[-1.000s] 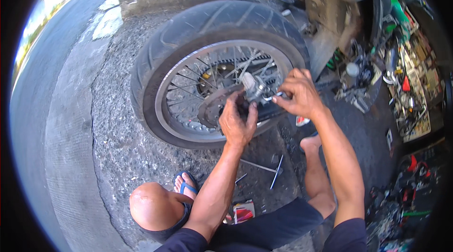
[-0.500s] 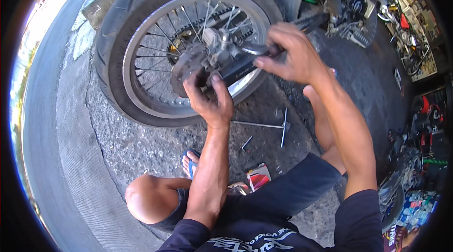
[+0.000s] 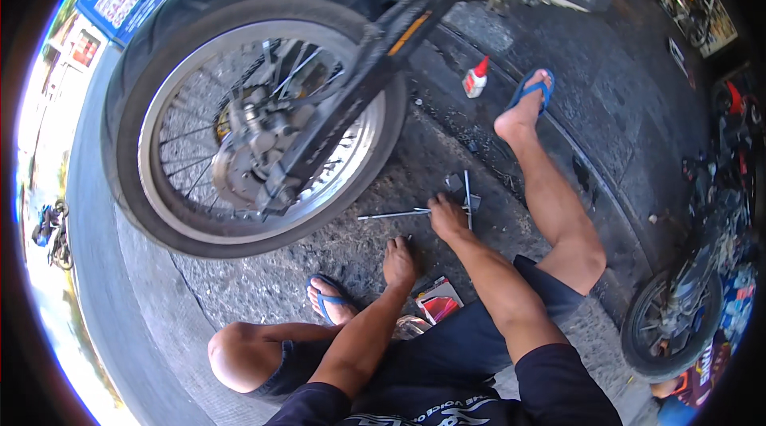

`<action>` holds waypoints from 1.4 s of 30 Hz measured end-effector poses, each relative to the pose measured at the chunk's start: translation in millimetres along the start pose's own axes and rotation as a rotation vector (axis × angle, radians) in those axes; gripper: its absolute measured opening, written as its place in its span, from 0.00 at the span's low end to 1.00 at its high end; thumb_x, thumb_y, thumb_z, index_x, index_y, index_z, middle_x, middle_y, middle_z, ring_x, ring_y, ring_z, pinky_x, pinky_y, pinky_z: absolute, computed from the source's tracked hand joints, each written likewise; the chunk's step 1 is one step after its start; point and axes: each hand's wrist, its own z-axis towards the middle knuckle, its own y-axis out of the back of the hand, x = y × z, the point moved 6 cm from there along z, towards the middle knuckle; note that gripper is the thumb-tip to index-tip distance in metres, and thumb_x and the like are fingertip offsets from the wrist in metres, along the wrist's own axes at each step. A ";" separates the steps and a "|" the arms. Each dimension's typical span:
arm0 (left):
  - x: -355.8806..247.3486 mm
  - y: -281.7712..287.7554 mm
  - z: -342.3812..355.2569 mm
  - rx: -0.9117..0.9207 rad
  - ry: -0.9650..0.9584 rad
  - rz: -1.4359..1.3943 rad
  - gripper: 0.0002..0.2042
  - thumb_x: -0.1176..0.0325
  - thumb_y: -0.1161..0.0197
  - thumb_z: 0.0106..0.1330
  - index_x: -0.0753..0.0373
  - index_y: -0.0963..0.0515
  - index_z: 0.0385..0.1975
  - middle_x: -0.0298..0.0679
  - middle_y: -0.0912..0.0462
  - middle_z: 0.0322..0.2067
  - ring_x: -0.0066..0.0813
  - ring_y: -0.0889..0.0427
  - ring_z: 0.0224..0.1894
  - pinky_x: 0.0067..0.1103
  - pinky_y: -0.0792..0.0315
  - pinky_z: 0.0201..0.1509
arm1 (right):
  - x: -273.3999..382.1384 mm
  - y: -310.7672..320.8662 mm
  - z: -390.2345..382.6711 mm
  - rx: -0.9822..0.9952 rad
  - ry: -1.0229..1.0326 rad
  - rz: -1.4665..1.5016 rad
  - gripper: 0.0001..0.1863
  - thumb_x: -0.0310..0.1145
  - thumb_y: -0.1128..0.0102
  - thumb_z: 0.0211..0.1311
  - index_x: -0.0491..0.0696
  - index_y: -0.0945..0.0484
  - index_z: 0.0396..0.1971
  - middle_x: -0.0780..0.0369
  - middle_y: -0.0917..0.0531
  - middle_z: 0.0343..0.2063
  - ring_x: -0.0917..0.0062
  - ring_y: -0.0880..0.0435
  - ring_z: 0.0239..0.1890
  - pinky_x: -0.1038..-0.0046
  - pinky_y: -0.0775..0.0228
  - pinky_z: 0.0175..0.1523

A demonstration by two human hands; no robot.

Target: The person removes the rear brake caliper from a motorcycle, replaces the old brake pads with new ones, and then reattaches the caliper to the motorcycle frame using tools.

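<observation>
Both my hands are down on the rough ground in front of the motorcycle wheel. My right hand is closed over the shaft of a T-handle wrench, close to its crossbar. Two small grey pieces lie beside that crossbar. Left of it, my left hand touches the ground with curled fingers; a tiny dark bit shows at the fingertips, but what they hold is hidden. Beyond my hands, the wheel's brake disc and caliper sit by the black swingarm.
A white bottle with a red cap stands near my right foot in a blue flip-flop. An opened red-and-white packet lies between my legs. Another motorcycle wheel is at the right, and a road runs along the left.
Both hands have left the swingarm and brake area and come down to the ground by the T-handle wrench. The shiny curved tool no longer shows in my right hand. The view has shifted.
</observation>
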 end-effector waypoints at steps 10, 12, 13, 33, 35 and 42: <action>13.8 0.9 31.1 0.162 -0.030 0.142 0.16 0.61 0.37 0.66 0.66 0.24 0.45 0.55 0.16 0.47 0.55 0.15 0.47 0.40 0.21 0.53 | 22.5 8.4 -11.4 0.068 0.120 -0.256 0.14 0.34 0.52 0.69 0.47 0.21 0.48 0.55 0.13 0.45 0.63 0.19 0.55 0.62 0.32 0.61; 15.2 2.1 36.9 0.145 -0.007 0.014 0.14 0.59 0.40 0.68 0.66 0.23 0.42 0.53 0.14 0.44 0.51 0.13 0.46 0.38 0.20 0.53 | 27.0 8.1 -20.7 0.183 0.093 -0.161 0.16 0.32 0.51 0.68 0.45 0.23 0.51 0.52 0.14 0.47 0.60 0.20 0.57 0.60 0.32 0.63; 22.8 -0.9 38.7 0.140 0.149 -0.311 0.15 0.58 0.41 0.69 0.65 0.22 0.42 0.51 0.14 0.43 0.49 0.13 0.46 0.38 0.20 0.52 | 30.4 6.7 -24.8 0.251 0.082 -0.104 0.17 0.32 0.53 0.71 0.43 0.27 0.55 0.48 0.13 0.48 0.55 0.17 0.56 0.55 0.27 0.59; -4.2 -3.2 6.3 0.109 0.470 -0.505 0.33 0.41 0.32 0.63 0.77 0.16 0.36 0.60 0.13 0.38 0.50 0.12 0.42 0.37 0.21 0.46 | 39.1 191.9 -58.6 -0.128 -0.009 0.774 0.17 0.36 0.35 0.66 0.42 0.16 0.49 0.53 0.11 0.37 0.71 0.12 0.38 0.69 0.22 0.46; -39.1 -1.7 6.8 0.145 0.425 -0.462 0.34 0.44 0.30 0.61 0.79 0.17 0.44 0.65 0.15 0.46 0.57 0.16 0.54 0.38 0.23 0.57 | 21.0 251.0 -91.6 -0.253 -0.090 0.994 0.13 0.30 0.40 0.70 0.41 0.17 0.49 0.61 0.13 0.34 0.78 0.14 0.34 0.74 0.23 0.40; -121.3 0.6 23.9 0.183 0.207 -0.376 0.32 0.43 0.36 0.65 0.74 0.19 0.48 0.64 0.16 0.48 0.57 0.16 0.55 0.40 0.23 0.60 | -25.1 465.5 -164.5 -0.443 -0.089 0.584 0.14 0.33 0.39 0.69 0.41 0.17 0.48 0.64 0.15 0.31 0.84 0.20 0.28 0.79 0.27 0.33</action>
